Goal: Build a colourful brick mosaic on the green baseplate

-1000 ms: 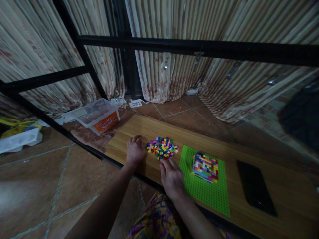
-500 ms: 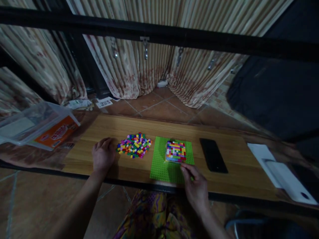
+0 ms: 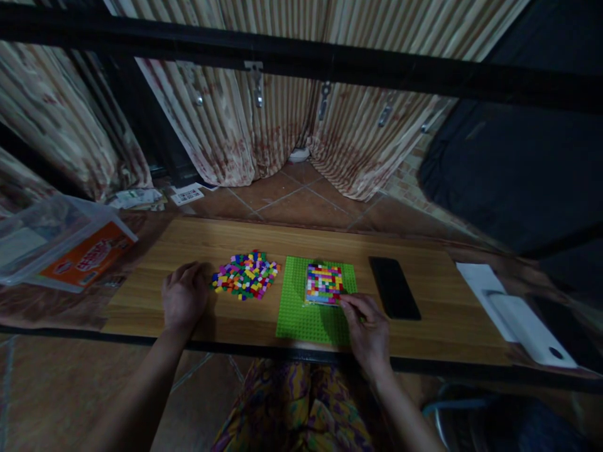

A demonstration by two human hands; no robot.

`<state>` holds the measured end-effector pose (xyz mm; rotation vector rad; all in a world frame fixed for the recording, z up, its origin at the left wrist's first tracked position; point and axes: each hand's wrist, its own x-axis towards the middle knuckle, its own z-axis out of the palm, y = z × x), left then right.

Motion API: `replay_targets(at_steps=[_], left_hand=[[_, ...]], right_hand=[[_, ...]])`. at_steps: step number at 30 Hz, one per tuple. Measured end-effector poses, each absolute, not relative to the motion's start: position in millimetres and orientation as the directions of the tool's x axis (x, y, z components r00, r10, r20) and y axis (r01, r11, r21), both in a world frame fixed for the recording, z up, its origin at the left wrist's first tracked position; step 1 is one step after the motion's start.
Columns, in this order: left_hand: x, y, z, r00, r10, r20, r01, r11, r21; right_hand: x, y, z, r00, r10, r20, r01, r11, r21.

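On a green studded baseplate point(image 3: 296, 314) stands a square block of multicoloured toy bricks point(image 3: 324, 282), stacked in layers. My right hand point(image 3: 370, 329) is at the block's near right corner, thumb and index finger pinched together; whatever is between the fingertips is too small to make out. To the left of the plate lies a loose pile of small coloured bricks point(image 3: 247, 275). Beside the pile's left edge my left hand point(image 3: 183, 298) rests on the wooden board point(image 3: 226, 326), knuckles up and fingers curled in, with no object showing in it.
A black phone point(image 3: 394, 287) lies right of the baseplate. Farther right are a white sheet point(image 3: 478, 282) and a white device point(image 3: 532, 329). A clear plastic box point(image 3: 85, 216) with an orange label stands at the left. A dark bar point(image 3: 301, 53) crosses above the far side.
My right hand has moved up slightly along the block's right side, its fingertips now at the corner. My left hand stays resting by the pile. The whole view has shifted a little.
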<state>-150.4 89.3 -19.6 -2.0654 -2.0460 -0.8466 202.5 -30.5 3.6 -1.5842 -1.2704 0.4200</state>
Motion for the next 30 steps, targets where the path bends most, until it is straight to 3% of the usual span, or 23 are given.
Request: replay_targets(at_steps=[9,30], left_hand=[[-150.6,91.5,-21.1,-0.069,0.889,0.453,0.949,-0.081,0.304],[-151.9,91.8,-21.7,-0.041,0.874,0.485,0.959,-0.102,0.266]], right_hand=[[201.3,-28.2,1.6,0.497,0.854,0.156,0.297,0.001,-0.955],[195.0,-26.5,-4.5,0.539,0.834,0.114,0.171,0.023,-0.985]])
